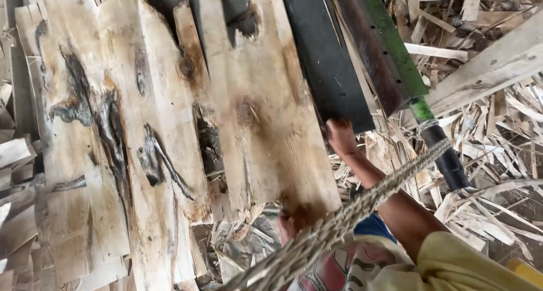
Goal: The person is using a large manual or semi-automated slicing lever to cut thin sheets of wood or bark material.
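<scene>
Bare right hand (341,135) and forearm; bare left hand (291,223). Yellow short sleeve (452,263) at the right shoulder. Patterned garment (339,271) below, red, white and dark, with blue patch.

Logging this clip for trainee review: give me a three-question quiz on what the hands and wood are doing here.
1. True or false: the right hand grips the veneer sheet at its edge.
2. Which lies beside the sheet: A) green roller bar B) blue bucket?
3. What crosses in front of the arm?

Key: 1 true; 2 A; 3 a braided rope. The left hand is at the sheet's near end.
</scene>
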